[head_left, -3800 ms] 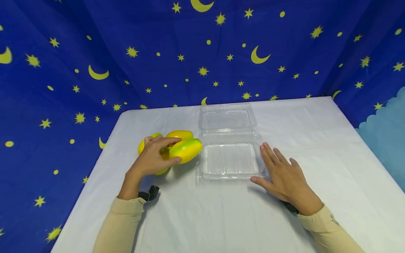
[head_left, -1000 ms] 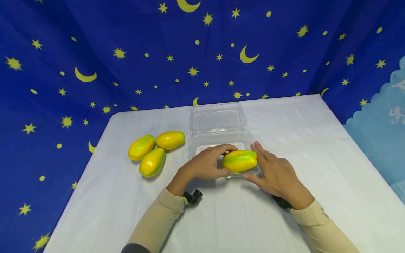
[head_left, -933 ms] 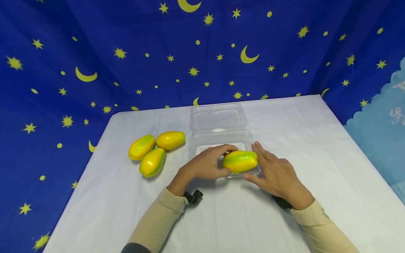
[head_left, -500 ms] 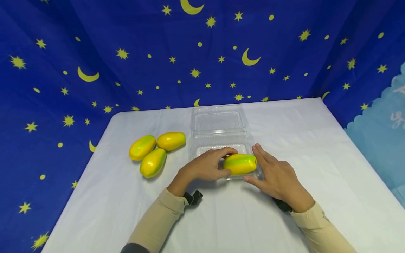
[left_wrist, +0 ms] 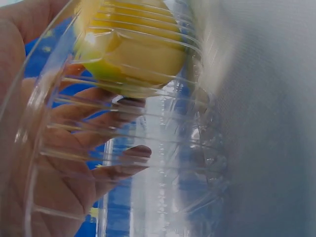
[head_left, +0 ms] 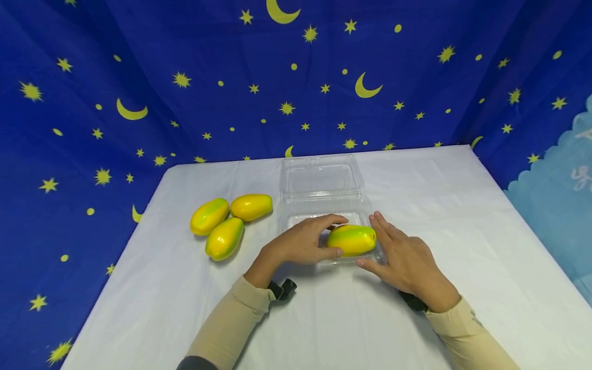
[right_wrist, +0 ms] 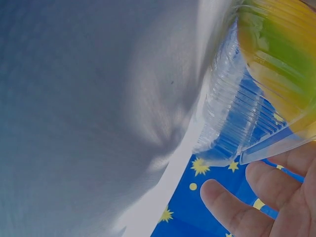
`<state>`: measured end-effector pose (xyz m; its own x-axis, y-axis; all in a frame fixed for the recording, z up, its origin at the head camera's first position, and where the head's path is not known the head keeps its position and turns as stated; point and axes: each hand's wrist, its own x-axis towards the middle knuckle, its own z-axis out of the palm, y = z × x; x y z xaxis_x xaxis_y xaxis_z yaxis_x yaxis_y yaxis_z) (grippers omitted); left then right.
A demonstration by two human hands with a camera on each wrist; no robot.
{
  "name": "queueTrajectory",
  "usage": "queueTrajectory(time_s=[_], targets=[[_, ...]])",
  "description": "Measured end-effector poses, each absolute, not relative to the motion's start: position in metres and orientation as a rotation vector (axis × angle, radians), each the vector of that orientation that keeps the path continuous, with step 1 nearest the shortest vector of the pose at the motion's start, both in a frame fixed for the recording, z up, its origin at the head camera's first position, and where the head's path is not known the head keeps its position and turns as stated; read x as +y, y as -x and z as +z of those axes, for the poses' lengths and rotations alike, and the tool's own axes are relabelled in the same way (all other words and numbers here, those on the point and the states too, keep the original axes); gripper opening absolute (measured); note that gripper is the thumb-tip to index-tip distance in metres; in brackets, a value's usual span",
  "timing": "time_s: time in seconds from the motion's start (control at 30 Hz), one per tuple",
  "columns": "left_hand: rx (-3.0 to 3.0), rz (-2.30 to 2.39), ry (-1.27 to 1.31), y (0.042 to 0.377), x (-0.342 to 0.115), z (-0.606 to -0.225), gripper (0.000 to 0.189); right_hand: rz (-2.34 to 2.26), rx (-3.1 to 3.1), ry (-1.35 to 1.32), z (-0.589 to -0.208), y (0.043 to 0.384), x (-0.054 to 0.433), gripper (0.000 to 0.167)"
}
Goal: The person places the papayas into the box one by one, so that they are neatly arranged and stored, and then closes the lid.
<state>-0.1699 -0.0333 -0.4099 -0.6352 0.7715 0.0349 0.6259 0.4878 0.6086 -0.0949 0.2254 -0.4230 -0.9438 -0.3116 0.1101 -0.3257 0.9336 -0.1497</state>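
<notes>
A clear plastic clamshell box (head_left: 296, 205) lies with its lid (head_left: 321, 177) folded back, away from the person. In its near right part lies a yellow-green papaya (head_left: 352, 240). My left hand (head_left: 300, 239) comes in over the box's left side and holds the papaya's left end, thumb on the near side and fingers on the far side. Through the clear wall, the left wrist view shows the papaya (left_wrist: 133, 54) between thumb and fingers. My right hand (head_left: 407, 259) is at the box's right edge, fingers straight and thumb spread toward the near corner.
To the left, three more papayas lie grouped on the white-covered table (head_left: 162, 288): one at the left (head_left: 209, 217), one at the back (head_left: 252, 207), one nearest (head_left: 225, 239). A blue star-and-moon cloth (head_left: 259, 61) stands behind the table.
Since the earliest frame, my left hand has carried one papaya from the left group into the box. Lately its thumb has slid slightly along the papaya. The right hand stays at the box's edge.
</notes>
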Motion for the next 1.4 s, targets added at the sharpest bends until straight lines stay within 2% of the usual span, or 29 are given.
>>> queueTrajectory(time_s=[0.17,0.4,0.8,1.4], targets=[[2.509,0.865,-1.155,0.169,-0.038,-0.404,0.068,0.257,-3.004,-0.502,-0.423,0.095,0.225,0.106],[2.600,0.995,-1.114,0.171,-0.056,-0.386,0.062,0.259,-3.026,-0.485,-0.422,0.095,0.224,0.106],[2.794,1.177,-0.859,0.183,-0.113,-0.358,0.060,0.248,-3.017,-0.489,-0.423,0.094,0.224,0.106],[2.965,1.336,-0.657,0.188,-0.165,-0.355,0.057,0.246,-3.038,-0.486,-0.423,0.094,0.221,0.107]])
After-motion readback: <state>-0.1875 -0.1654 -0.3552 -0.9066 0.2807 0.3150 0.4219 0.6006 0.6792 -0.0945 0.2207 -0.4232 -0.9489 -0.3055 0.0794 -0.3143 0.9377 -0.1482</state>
